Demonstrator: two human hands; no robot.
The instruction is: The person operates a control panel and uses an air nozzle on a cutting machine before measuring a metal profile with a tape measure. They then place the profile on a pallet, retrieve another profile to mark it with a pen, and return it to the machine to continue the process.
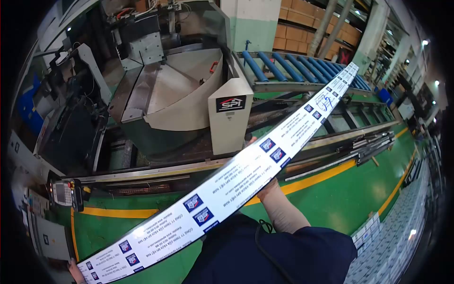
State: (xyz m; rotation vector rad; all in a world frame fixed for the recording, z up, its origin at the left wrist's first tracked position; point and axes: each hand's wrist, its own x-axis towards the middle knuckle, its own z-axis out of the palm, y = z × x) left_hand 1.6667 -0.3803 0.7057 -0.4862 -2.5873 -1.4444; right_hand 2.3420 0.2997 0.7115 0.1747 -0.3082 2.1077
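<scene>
A long profile (236, 177), covered in white film with blue printed logos, crosses the view from lower left to upper right. At its near left end, my left hand (75, 271) is closed on the edge; only part of that hand shows. My right hand (268, 188) supports the profile from underneath near the middle. Most of the right hand is hidden behind it, with some fingers showing at the far edge. Handwritten blue marks are on the film toward the far end.
A sawing machine (184, 94) with a labelled white post (231, 118) stands ahead. Blue rollers (279, 66) form a conveyor at its right. A control panel (64, 193) is at left. Wrapped profiles (402, 246) lie at right. Metal bars (373, 144) lie by the machine's base.
</scene>
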